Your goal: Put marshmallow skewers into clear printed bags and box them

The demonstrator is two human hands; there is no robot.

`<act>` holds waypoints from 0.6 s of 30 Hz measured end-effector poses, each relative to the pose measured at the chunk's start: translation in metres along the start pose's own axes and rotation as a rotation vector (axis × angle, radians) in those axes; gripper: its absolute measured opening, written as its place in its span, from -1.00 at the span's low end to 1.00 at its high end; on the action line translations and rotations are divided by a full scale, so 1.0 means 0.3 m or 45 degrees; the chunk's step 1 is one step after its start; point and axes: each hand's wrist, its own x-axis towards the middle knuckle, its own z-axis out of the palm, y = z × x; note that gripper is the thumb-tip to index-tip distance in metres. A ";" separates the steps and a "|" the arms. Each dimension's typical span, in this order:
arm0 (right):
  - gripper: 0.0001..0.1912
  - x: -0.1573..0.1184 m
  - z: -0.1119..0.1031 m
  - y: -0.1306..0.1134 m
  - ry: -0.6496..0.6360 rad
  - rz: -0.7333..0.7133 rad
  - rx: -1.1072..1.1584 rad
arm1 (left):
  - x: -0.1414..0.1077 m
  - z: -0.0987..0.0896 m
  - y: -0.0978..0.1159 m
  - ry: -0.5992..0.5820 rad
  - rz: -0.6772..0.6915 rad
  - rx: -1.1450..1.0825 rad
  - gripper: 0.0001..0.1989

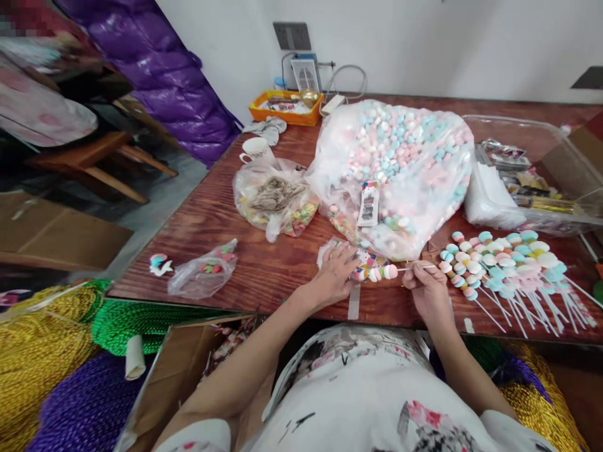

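One wrapper (369, 258) lies under the left hand (335, 275), perhaps for steadiness; whether these fingers (347, 255) grip, I cannot tell. Beside it are sweets (376, 274) on a stick (403, 269), whose bare part the right hand (426, 282) pinches, probably to spare them.

From where I stand, one big clear bag of marshmallows (400, 147) takes the middle of the table, its pieces far too many to count. Two smaller plastic bags lie to its left: one with crumpled cloth on it (247, 182), one flat near the edge (193, 276). There's a single marshmallow skewer (389, 272) being held, and a pile of other skewers (513, 260), more than ten, too overlapped to number. I make it one mug (257, 149), one orange tray (268, 115), one gold-coloured bowl (309, 97), one clear plastic bin (522, 129), one wooden stool (92, 154) and two dark wall plates (292, 36).
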 end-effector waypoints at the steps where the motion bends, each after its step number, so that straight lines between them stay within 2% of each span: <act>1: -0.87 -0.001 0.003 -0.008 -0.009 0.001 0.038 | 0.006 -0.007 0.005 -0.008 0.038 -0.019 -0.64; 4: -0.87 -0.015 0.014 -0.032 -0.002 -0.110 0.070 | 0.011 -0.034 0.040 0.002 0.056 -0.192 -0.71; 7: -0.88 -0.044 0.025 -0.049 0.025 -0.336 -0.068 | -0.005 -0.068 0.095 -0.006 -0.031 -0.492 -0.79; 9: -0.90 -0.068 0.033 -0.055 0.006 -0.432 -0.162 | -0.023 -0.088 0.135 -0.036 -0.097 -0.630 -0.76; 13: -0.90 -0.102 0.052 -0.066 -0.046 -0.446 -0.166 | -0.067 -0.102 0.212 -0.070 -0.209 -0.705 -0.55; 15: -0.86 -0.109 0.064 -0.072 -0.064 -0.418 -0.136 | -0.090 -0.092 0.240 -0.013 -0.243 -0.687 -0.56; 18: -0.79 -0.111 0.079 -0.078 -0.070 -0.345 -0.122 | -0.127 -0.068 0.263 0.076 -0.222 -0.627 -0.69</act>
